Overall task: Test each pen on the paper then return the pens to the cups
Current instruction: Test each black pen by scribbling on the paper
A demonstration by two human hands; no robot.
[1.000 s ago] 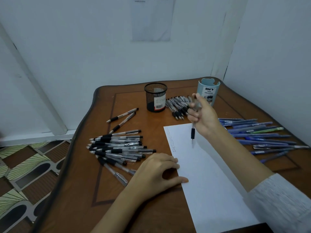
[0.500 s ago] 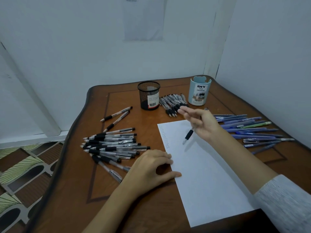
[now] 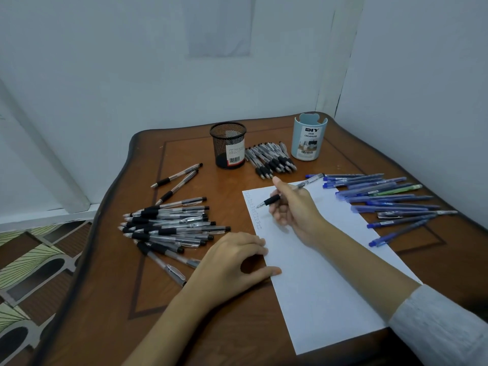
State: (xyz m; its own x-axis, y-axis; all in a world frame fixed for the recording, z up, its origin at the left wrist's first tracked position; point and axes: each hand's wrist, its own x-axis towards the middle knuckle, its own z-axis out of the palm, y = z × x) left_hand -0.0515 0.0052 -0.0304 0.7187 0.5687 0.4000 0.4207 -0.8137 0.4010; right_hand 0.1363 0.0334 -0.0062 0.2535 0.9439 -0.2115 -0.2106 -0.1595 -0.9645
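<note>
Table (image 3: 105, 286): left hand (image 3: 232, 262) on paper (image 3: 317, 286) edge

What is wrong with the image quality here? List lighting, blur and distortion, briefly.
Head view: dim, flat bluish light, no glare; only a soft shadow under the right hand on the paper. Same view: the wide-angle lens bows the table edge at left. Also head view: the wall notice is too blurred to read, the blue cup label is legible, the pen looks sharp.
</note>
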